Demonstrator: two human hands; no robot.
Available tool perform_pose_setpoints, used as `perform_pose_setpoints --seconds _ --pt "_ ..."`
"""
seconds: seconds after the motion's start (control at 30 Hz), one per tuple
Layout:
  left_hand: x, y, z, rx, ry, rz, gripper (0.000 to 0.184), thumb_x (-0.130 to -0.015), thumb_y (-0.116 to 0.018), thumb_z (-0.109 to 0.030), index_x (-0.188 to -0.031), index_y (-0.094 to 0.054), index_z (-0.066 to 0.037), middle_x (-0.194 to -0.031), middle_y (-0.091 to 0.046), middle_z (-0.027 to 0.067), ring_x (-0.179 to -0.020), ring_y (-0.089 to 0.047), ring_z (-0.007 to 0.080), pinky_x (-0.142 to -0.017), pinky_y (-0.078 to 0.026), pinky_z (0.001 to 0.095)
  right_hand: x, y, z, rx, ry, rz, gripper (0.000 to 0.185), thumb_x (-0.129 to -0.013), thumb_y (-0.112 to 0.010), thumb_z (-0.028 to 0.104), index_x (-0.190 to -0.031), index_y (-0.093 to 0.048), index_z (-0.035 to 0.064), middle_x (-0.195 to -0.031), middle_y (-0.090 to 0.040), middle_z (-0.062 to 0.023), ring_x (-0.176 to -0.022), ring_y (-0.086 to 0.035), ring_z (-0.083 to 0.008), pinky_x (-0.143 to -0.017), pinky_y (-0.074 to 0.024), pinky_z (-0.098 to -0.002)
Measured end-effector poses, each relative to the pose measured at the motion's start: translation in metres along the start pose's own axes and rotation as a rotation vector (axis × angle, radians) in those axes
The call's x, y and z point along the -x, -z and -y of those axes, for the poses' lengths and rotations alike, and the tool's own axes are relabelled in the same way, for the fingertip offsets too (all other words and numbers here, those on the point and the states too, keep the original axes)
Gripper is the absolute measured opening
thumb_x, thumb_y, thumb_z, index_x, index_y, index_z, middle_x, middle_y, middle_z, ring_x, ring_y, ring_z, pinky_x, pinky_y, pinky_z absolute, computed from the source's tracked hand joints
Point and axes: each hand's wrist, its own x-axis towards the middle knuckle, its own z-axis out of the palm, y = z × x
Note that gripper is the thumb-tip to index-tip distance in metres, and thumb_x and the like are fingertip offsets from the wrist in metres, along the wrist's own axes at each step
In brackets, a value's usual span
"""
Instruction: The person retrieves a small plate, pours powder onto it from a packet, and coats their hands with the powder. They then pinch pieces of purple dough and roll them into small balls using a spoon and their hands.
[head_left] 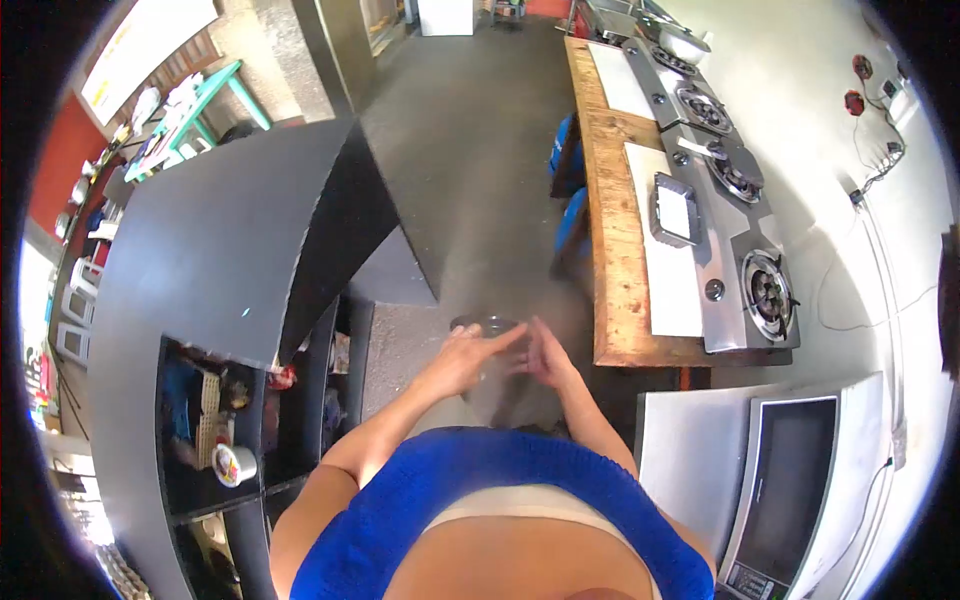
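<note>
Both my hands are in front of my body, close together in the middle of the view. My left hand (463, 358) has a finger stretched out to the right, toward my right hand. Behind it shows the rim of a dark round object (490, 323), perhaps a bowl or pot; I cannot tell whether the hand touches it. My right hand (543, 357) is raised with its fingers extended and slightly blurred. Nothing shows in its grasp. The fingertips of the two hands nearly meet.
A black shelf unit (215, 245) with a white tub (234, 465) stands left. At right, a wooden counter (612, 250) carries gas stoves (767, 290) and a black tray (676, 210). A microwave (790, 480) sits nearer me. Grey floor (470, 150) runs ahead.
</note>
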Motion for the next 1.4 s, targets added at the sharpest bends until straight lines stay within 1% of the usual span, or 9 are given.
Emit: perform_pose_setpoints --seconds 0.13,0.2,0.3,0.43,0.7,0.97,1.1,1.3,1.4 --pt "-0.087 -0.003 0.026 -0.059 -0.042 0.133 0.082 -0.07 -0.061 0.003 -0.144 -0.038 -0.024 -0.11 -0.06 0.0137 -0.09 -0.054 0.0338 -0.086 -0.043 0.0391 -0.058 0.057 0.042 0.109 0.142 0.056 0.047 -0.095 -0.047 0.035 -0.131 -0.043 0.0051 -0.123 -0.052 -0.0196 -0.107 -0.057 -0.0358 -0.082 -0.0504 -0.0513" --pt "-0.136 -0.006 0.058 0.237 -0.189 0.036 0.08 -0.073 -0.066 -0.006 -0.146 -0.035 -0.019 -0.119 -0.057 0.0155 -0.098 -0.055 0.0349 -0.091 -0.042 0.0418 -0.115 0.103 0.051 0.581 0.485 -0.014 0.039 -0.092 -0.048 0.022 -0.128 -0.045 0.0056 -0.119 -0.055 -0.0166 -0.103 -0.059 -0.0327 -0.075 -0.053 -0.047" --pt "-0.213 0.03 0.103 0.448 -0.221 -0.031 0.076 -0.077 -0.068 -0.015 -0.145 -0.034 -0.013 -0.13 -0.051 0.017 -0.113 -0.052 0.0353 -0.099 -0.038 0.0434 -0.18 0.126 0.097 0.524 0.607 -0.043 0.037 -0.089 -0.047 0.013 -0.125 -0.047 0.0064 -0.115 -0.057 -0.0134 -0.099 -0.06 -0.0266 -0.071 -0.0533 -0.0398" --pt "-0.32 0.093 0.185 0.189 -0.142 -0.298 0.066 -0.082 -0.065 -0.018 -0.142 -0.037 -0.01 -0.136 -0.045 0.019 -0.124 -0.044 0.0359 -0.106 -0.033 0.0435 -0.223 0.076 0.191 0.521 0.552 -0.226 0.038 -0.086 -0.046 0.005 -0.124 -0.048 0.0063 -0.115 -0.057 -0.0108 -0.097 -0.06 -0.0222 -0.071 -0.0527 -0.0364" --pt "-0.484 0.213 0.341 -0.167 0.175 -0.246 0.052 -0.087 -0.057 -0.025 -0.137 -0.045 -0.014 -0.136 -0.047 0.0165 -0.129 -0.038 0.0381 -0.107 -0.023 0.0574 -0.352 -0.016 0.354 0.271 0.492 -0.229 0.049 -0.086 -0.046 -0.003 -0.135 -0.042 0.0078 -0.124 -0.054 -0.007 -0.108 -0.055 -0.0221 -0.085 -0.0499 -0.0426" --pt "-0.52 0.269 0.506 -0.1 0.417 -0.348 0.052 -0.087 -0.056 -0.032 -0.134 -0.049 -0.014 -0.13 -0.052 0.0173 -0.128 -0.039 0.0386 -0.106 -0.025 0.0585 -0.53 -0.056 0.46 0.306 0.328 0.064 0.051 -0.087 -0.052 -0.001 -0.135 -0.041 0.0106 -0.127 -0.053 -0.0085 -0.112 -0.055 -0.0267 -0.084 -0.0525 -0.0439" --pt "-0.505 0.264 0.634 0.288 0.511 -0.425 0.05 -0.089 -0.053 -0.027 -0.134 -0.048 -0.006 -0.134 -0.05 0.0181 -0.125 -0.045 0.0357 -0.105 -0.035 0.0439 -0.64 -0.089 0.519 0.438 0.288 0.168 0.046 -0.087 -0.053 -0.001 -0.131 -0.044 0.0044 -0.124 -0.055 -0.0106 -0.107 -0.057 -0.0272 -0.09 -0.0497 -0.0424" --pt "-0.401 0.136 0.759 0.65 1.384 -0.826 0.042 -0.082 -0.057 -0.027 -0.116 -0.063 -0.004 -0.118 -0.062 0.0202 -0.111 -0.059 0.0344 -0.094 -0.045 0.0433 -0.848 -0.149 0.589 0.701 0.179 0.279 0.047 -0.086 -0.059 0.003 -0.13 -0.043 0.0037 -0.115 -0.058 -0.0108 -0.1 -0.06 -0.0249 -0.086 -0.051 -0.037" --pt "-0.319 0.062 0.723 0.474 1.846 -0.355 0.039 -0.076 -0.058 -0.027 -0.102 -0.069 0.0 -0.113 -0.062 0.0245 -0.11 -0.058 0.038 -0.093 -0.047 0.0424 -0.912 -0.237 0.599 0.823 0.03 0.328 0.05 -0.086 -0.059 0.003 -0.132 -0.04 0.0027 -0.114 -0.059 -0.0117 -0.101 -0.06 -0.0259 -0.086 -0.0509 -0.0394"
